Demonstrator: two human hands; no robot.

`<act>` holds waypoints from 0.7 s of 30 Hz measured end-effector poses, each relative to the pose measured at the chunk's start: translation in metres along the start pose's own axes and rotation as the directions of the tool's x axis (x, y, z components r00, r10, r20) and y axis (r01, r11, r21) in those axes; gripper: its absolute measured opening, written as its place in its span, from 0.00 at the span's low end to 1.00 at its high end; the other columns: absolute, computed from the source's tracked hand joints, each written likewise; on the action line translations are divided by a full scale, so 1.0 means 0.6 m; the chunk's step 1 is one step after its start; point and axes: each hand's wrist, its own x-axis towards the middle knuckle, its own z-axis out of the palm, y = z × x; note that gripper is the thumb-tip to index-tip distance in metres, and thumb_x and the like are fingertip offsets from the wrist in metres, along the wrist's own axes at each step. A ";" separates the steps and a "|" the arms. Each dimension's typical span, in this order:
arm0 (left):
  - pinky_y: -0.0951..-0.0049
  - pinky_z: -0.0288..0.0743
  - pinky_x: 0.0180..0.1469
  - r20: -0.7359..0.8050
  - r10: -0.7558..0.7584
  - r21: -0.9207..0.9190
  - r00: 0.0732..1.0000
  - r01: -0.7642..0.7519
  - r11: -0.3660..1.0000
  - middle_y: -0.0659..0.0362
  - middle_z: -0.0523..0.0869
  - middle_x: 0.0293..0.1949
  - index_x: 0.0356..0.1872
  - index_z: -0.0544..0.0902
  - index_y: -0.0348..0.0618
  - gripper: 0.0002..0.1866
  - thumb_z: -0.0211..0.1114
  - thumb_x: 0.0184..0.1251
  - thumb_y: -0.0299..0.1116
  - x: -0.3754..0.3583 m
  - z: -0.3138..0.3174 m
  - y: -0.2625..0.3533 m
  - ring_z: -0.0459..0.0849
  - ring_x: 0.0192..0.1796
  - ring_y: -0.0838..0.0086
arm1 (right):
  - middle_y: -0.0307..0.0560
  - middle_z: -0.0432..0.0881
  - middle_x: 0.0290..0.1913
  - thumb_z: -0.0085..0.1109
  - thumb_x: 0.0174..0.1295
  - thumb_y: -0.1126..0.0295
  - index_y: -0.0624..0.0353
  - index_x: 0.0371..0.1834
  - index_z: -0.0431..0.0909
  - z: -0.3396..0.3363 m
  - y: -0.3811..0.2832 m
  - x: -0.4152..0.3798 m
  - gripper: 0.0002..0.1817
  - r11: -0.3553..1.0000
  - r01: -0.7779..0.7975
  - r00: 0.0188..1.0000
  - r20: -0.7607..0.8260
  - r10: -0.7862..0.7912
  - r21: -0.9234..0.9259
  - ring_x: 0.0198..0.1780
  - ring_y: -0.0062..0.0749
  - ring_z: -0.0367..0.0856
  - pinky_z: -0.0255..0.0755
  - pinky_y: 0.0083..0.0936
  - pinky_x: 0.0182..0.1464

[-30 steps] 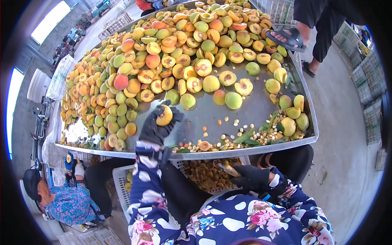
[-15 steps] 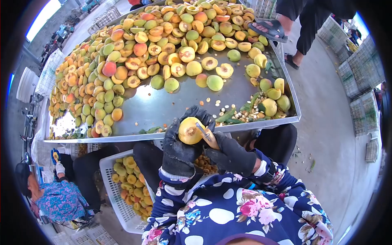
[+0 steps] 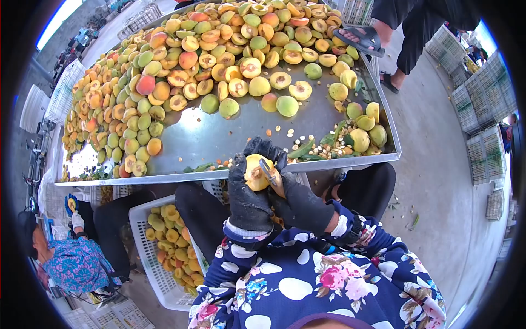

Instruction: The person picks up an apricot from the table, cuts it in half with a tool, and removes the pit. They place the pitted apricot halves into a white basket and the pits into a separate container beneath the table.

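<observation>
My left hand (image 3: 245, 200), in a black glove, is closed around a yellow peach half (image 3: 256, 172) with its cut, brownish centre turned up. My right hand (image 3: 302, 207), gloved too, grips a small pitting knife (image 3: 276, 182) with a light wooden handle and a metal blade. Its blade lies against the right side of the peach flesh. Both hands are just in front of the near edge of a metal table (image 3: 208, 140), above my lap. Many halved peaches (image 3: 181, 77) are heaped across the table.
Pits and leaves (image 3: 331, 143) lie at the table's near right corner. A white crate (image 3: 143, 247) of peach halves stands at my left leg. A co-worker (image 3: 79, 263) sits at the left; another person's sandalled foot (image 3: 361, 39) rests at the table's right edge. Stacked crates (image 3: 482, 104) stand right.
The peach half has turned in my left hand, and the knife blade now sits further over its cut face. My view has shifted slightly, and both hands appear a little higher.
</observation>
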 end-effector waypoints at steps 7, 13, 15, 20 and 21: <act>0.63 0.68 0.59 -0.036 0.040 0.094 0.999 -0.036 0.995 0.47 0.75 0.52 0.58 0.66 0.31 0.24 0.43 0.70 0.42 -0.012 0.007 -0.003 0.74 0.54 0.62 | 0.65 0.74 0.31 0.53 0.58 0.70 0.70 0.51 0.61 0.002 0.010 0.003 0.21 0.994 0.108 0.992 0.065 -0.109 0.015 0.28 0.55 0.74 0.69 0.38 0.32; 0.55 0.65 0.60 0.002 -0.132 0.047 0.991 0.131 0.990 0.47 0.74 0.53 0.58 0.67 0.35 0.26 0.41 0.69 0.46 -0.004 -0.046 0.010 0.74 0.54 0.57 | 0.64 0.74 0.29 0.54 0.56 0.70 0.71 0.49 0.63 0.002 0.029 -0.001 0.20 0.994 0.044 0.976 0.217 -0.022 -0.099 0.28 0.56 0.74 0.69 0.39 0.32; 0.55 0.65 0.61 -0.047 -0.080 0.050 0.996 0.082 0.995 0.47 0.74 0.52 0.57 0.67 0.35 0.26 0.41 0.69 0.46 -0.008 -0.039 0.005 0.74 0.54 0.57 | 0.64 0.74 0.29 0.55 0.55 0.69 0.71 0.49 0.62 0.016 0.044 0.000 0.22 0.989 0.044 0.976 0.216 -0.013 -0.142 0.29 0.56 0.75 0.69 0.41 0.31; 0.63 0.71 0.56 -0.067 -0.003 -0.133 0.998 -0.006 0.991 0.48 0.76 0.49 0.52 0.70 0.31 0.23 0.42 0.70 0.42 -0.007 -0.021 0.000 0.77 0.50 0.60 | 0.63 0.75 0.28 0.55 0.54 0.69 0.70 0.49 0.62 0.045 0.063 0.003 0.22 0.988 0.087 0.991 0.113 -0.073 -0.131 0.29 0.55 0.76 0.70 0.40 0.30; 0.64 0.71 0.55 -0.096 0.026 -0.113 0.995 -0.037 0.993 0.48 0.77 0.48 0.53 0.70 0.31 0.22 0.43 0.70 0.41 -0.011 -0.011 0.000 0.77 0.48 0.61 | 0.63 0.75 0.27 0.55 0.54 0.69 0.70 0.49 0.63 0.048 0.064 0.002 0.22 0.983 0.117 0.991 0.074 -0.108 -0.139 0.28 0.55 0.76 0.70 0.40 0.29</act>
